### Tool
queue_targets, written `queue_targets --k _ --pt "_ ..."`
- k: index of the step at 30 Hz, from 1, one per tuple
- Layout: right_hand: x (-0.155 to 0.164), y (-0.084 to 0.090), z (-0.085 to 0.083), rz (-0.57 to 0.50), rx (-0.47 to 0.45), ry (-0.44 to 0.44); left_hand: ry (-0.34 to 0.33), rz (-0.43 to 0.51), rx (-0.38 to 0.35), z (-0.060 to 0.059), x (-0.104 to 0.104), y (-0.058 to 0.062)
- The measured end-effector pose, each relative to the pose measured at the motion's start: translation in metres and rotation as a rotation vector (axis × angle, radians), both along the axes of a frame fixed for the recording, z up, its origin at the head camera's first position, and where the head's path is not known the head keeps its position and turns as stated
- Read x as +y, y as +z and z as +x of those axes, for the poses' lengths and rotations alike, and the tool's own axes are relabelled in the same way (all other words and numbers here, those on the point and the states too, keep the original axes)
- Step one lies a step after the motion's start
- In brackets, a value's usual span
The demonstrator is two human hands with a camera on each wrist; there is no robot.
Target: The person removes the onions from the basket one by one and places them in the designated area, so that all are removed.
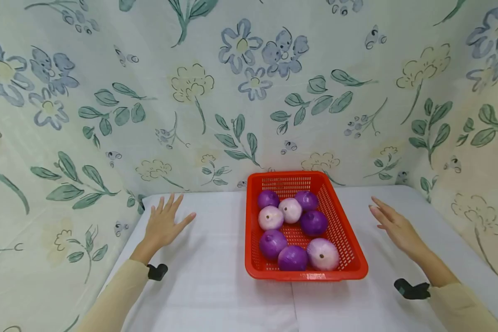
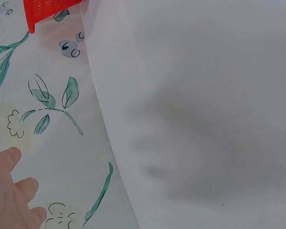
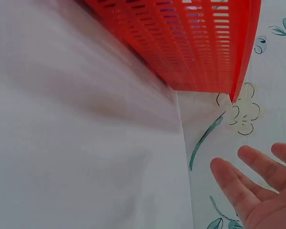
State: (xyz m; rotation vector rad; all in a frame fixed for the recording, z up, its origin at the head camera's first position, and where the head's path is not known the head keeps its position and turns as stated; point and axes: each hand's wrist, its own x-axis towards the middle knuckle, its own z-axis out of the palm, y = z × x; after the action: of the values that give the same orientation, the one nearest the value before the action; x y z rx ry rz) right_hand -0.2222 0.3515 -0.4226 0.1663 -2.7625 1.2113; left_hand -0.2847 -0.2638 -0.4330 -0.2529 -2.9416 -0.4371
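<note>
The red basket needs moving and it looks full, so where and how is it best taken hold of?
Probably by the rims of the two long sides of the red basket, one hand from each side. The left hand and right hand already flank it, open. Its rim flares outward, giving a lip for grip, and eight onions weigh it.

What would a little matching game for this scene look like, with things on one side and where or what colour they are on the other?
Things:
1. left hand
2. right hand
3. basket
4. onions

Descriptions:
A. red, with slotted walls
B. purple or pale pink, lying inside the basket
C. open above the white cloth, on the basket's left
D. open above the white cloth, on the basket's right

Pairs: 1-C, 2-D, 3-A, 4-B
</note>
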Motion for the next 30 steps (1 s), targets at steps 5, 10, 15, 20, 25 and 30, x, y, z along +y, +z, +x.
queue_targets --k 5,10,15,20,25,30 --pt "-0.014 -0.003 0.008 -0.189 0.029 0.022 -0.024 0.028 0.007 -0.001 0.007 0.004" --pt "-0.029 -0.005 0.013 -0.332 -0.072 -0.013 -0.056 0.062 0.010 -0.001 0.017 0.010" --pt "-0.044 -0.008 0.016 -0.456 -0.166 -0.073 -0.099 0.103 -0.003 0.001 0.031 0.019" --pt "-0.059 -0.010 0.019 -0.528 -0.224 -0.115 -0.150 0.135 -0.020 0.002 0.047 0.027" --pt "-0.071 -0.011 0.021 -0.585 -0.264 -0.158 -0.210 0.160 -0.037 0.003 0.065 0.038" --pt "-0.077 -0.010 0.022 -0.587 -0.269 -0.193 -0.279 0.176 -0.049 0.006 0.082 0.050"
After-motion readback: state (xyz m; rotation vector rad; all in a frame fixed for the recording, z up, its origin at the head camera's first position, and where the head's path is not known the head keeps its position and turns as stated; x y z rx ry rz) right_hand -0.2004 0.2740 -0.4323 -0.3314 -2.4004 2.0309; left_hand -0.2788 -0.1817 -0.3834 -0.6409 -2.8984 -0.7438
